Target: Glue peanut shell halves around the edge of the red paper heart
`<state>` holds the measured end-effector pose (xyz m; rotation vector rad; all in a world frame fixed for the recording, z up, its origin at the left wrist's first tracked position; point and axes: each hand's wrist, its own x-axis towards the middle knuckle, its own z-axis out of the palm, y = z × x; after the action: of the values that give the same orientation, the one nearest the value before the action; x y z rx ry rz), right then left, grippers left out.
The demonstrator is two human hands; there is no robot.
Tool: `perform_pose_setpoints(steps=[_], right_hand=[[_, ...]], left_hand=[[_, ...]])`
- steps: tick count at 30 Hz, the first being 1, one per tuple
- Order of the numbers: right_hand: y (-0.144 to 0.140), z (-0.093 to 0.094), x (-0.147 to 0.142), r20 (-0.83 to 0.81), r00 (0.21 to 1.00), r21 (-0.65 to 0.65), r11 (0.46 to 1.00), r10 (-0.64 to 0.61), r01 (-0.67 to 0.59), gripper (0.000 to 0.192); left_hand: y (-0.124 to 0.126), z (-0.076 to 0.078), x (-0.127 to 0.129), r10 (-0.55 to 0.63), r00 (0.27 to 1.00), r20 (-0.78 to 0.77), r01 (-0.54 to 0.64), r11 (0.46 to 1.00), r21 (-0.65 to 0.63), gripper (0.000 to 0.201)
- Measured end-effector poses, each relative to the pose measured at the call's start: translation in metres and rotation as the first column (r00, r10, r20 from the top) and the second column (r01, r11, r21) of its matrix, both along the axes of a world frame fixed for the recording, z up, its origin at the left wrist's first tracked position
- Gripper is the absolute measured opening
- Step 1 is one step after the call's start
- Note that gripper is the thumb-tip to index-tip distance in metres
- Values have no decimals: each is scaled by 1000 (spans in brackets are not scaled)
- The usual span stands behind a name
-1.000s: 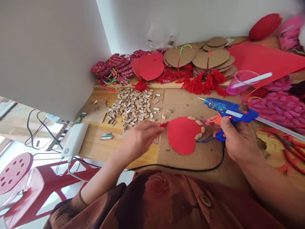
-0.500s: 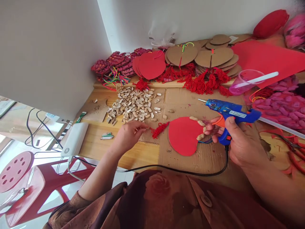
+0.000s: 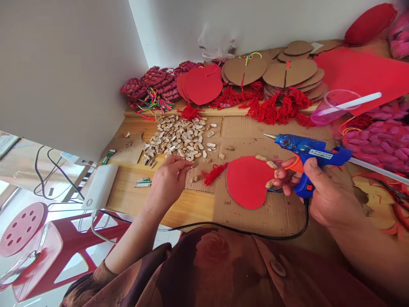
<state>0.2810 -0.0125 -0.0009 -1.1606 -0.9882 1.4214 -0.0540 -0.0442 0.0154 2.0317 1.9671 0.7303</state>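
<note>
Plastic glue gun (image 3: 308, 150) gripped; left hand (image 3: 169, 179) perhaps pinching peanut shell.

Bright, even daylight; soft shadows only. Floor (image 3: 19, 179) at lower left blown out, glare on the stool (image 3: 22, 221). Strong wide-angle bending at edges; wall (image 3: 64, 64) leans. Centre sharp; shirt (image 3: 223, 273) and right forearm (image 3: 377, 256) at bottom soft. Top right corner blurred.

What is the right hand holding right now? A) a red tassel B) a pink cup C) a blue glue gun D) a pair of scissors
C: the right hand grips the blue glue gun by its handle, nozzle pointing left above the red heart cutout, while the left hand is at the peanut shell pile.
</note>
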Motion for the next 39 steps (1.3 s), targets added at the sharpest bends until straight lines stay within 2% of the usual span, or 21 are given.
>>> perform_pose_setpoints(steps=[2, 4, 6, 9, 12, 15, 16, 18, 20, 22, 24, 27, 30, 34, 39], right_hand=[[0, 0, 0, 10, 1000, -14, 1000, -6, 6, 34], [-1, 0, -1, 21, 1000, -17, 1000, -3, 3, 34], [-1, 0, -2, 30, 1000, -19, 1000, -2, 2, 35], [0, 0, -3, 30, 1000, -30, 1000, -3, 4, 36], [0, 0, -3, 9, 1000, -23, 1000, 15, -15, 35], [-1, 0, -3, -3, 999, -22, 999, 33, -33, 35], [-1, 0, -2, -2, 999, -26, 999, 39, -39, 36], [-2, 1, -2, 6, 999, -22, 999, 47, -46, 37], [-2, 1, -3, 16, 999, -8, 999, 47, -47, 37], [-2, 2, -3, 23, 999, 0, 999, 38, -38, 37], [-1, 2, -4, 23, 999, -9, 1000, 29, -29, 39], [0, 3, -6, 20, 1000, -27, 1000, 5, -5, 41], [0, 2, -6, 25, 1000, -40, 999, -9, 10, 41], [-1, 0, -5, 15, 1000, -44, 999, 4, -4, 38], [-2, 1, -4, 23, 999, -23, 999, 34, -34, 37]], left_hand=[[-4, 1, 11, -72, 996, 42, 70, 996, 54, 21], [-7, 0, 26, -212, 973, 91, 209, 977, 41, 26], [-6, -5, 38, -319, 948, -13, 319, 947, 36, 39], [-3, -13, 47, -330, 932, -151, 334, 942, 4, 34], [-3, -8, 44, -396, 918, -20, 393, 917, -72, 27], [-6, 7, 30, -505, 841, 194, 539, 814, -216, 21], [-7, 12, 24, -471, 852, 228, 518, 819, -245, 19], [-8, 18, 11, -337, 920, 200, 381, 888, -256, 16], [-8, 20, 0, -206, 975, 83, 220, 951, -217, 16], [-8, 19, -6, -150, 988, -27, 143, 972, -189, 11], [-8, 15, -8, -155, 984, -85, 136, 970, -201, 5], [-8, 6, -4, -169, 976, -137, 140, 970, -200, 13], [-6, -3, 0, -174, 970, -169, 147, 976, -161, 10], [-1, -8, 4, -174, 970, -168, 160, 983, -96, 11], [4, -8, 4, -159, 982, -97, 156, 987, -45, 15]])
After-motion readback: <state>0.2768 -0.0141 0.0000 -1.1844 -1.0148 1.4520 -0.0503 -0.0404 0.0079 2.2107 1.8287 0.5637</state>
